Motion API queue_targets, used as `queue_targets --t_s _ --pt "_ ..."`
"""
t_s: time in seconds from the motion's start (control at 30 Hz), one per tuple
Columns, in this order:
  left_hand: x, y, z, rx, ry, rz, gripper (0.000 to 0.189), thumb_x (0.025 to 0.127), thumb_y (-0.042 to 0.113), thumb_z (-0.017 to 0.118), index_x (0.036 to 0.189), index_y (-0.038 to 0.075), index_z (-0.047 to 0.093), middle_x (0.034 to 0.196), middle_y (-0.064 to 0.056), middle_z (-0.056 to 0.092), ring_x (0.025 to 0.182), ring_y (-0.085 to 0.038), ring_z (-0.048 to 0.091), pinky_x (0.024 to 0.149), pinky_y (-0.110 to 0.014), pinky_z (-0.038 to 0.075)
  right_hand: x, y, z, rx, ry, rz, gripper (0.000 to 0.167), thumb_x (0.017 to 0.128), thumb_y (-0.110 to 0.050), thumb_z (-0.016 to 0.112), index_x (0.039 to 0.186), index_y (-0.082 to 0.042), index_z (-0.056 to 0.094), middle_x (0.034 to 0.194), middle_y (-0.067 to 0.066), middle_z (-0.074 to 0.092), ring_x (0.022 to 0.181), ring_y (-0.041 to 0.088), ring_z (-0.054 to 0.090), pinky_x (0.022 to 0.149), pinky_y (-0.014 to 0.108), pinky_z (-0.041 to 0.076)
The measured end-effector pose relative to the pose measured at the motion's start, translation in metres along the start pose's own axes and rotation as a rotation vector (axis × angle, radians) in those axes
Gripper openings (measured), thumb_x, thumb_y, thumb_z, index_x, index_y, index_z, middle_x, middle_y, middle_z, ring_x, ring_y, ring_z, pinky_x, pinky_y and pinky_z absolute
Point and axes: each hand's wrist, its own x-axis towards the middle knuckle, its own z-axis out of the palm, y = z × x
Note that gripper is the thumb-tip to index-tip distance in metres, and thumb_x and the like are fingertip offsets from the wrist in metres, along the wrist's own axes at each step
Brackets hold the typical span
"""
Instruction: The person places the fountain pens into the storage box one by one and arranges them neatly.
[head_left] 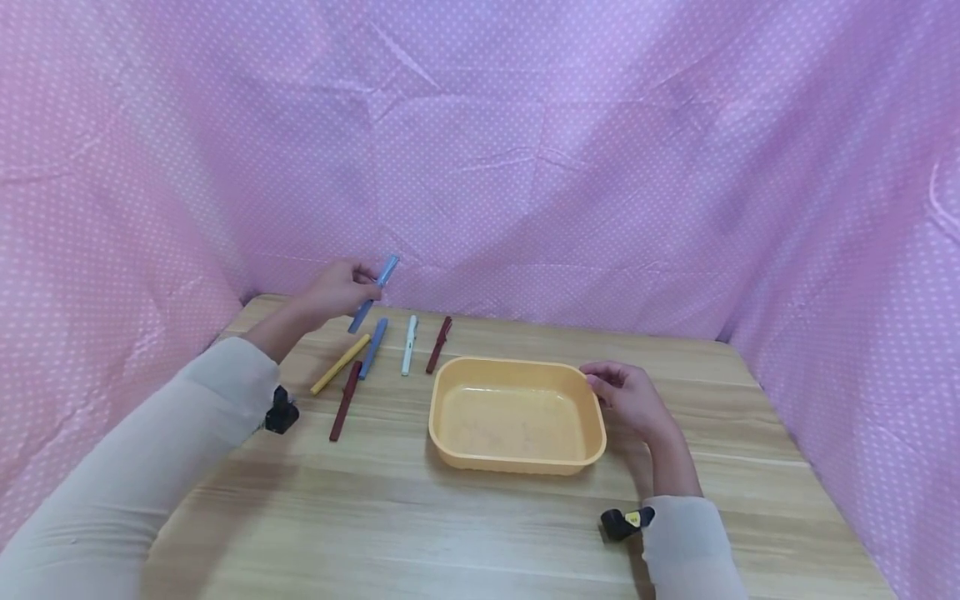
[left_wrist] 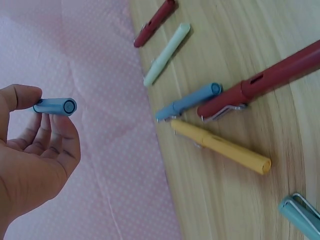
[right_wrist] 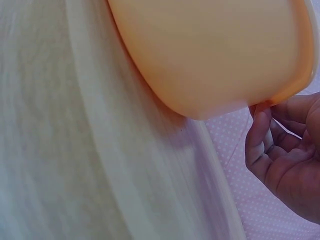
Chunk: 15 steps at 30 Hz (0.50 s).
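We look down on a wood-grain desk (head_left: 420,525) backed by a pink, white-dotted curtain (head_left: 525,175). At the far left, the left hand (head_left: 333,292) holds a light blue pen (head_left: 387,270) up off the desk, its grip pinching the barrel between thumb and fingertips. Near the middle, a yellow-orange tub (head_left: 517,417) sits on the desk; the right hand (head_left: 633,400) pinches the rim at its far right corner.

Between the left hand and the tub we find a yellow pen (head_left: 341,364), a second blue pen (head_left: 372,348) and a dark red pen (head_left: 345,402) bunched closely, then a pale green pen (head_left: 408,345) and another dark red pen (head_left: 438,344) lying apart. The left wrist view adds part of a teal pen (left_wrist: 302,217), perhaps hidden from above by the sleeve.

We judge that the raised pen could swivel or drop, since only fingertips support it. A low sweep of that hand might scatter the bunched pens. A tug or downward press at the tub's corner could slide or tip it, as we see it steadied on one side only.
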Motion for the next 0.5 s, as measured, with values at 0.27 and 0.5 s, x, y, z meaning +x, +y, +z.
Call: queue_targets --t_s 0.27,0.5 --pt "0.006 0.004 0.015 -0.052 -0.058 0.009 0.041 0.101 0.016 0.06 0.136 -0.003 0.047 0.125 -0.019 0.055 0.113 -0.037 0.059 0.093 -0.045 0.059 0.003 0.0 0.003 0.007 0.008 0.005 0.028 0.103 -0.01 0.06 0.125 0.007 0.066 0.114 0.022 0.071 0.092 0.012 0.068 0.078 0.026 0.06" --pt "0.008 0.008 0.033 -0.141 -0.108 0.009 0.043 0.101 0.015 0.062 0.137 -0.002 0.046 0.128 -0.019 0.056 0.116 -0.036 0.059 0.095 -0.047 0.057 0.002 -0.001 0.005 0.0 0.016 0.012 0.029 0.103 -0.012 0.061 0.126 0.006 0.066 0.115 0.022 0.07 0.094 0.014 0.068 0.077 0.027 0.061"
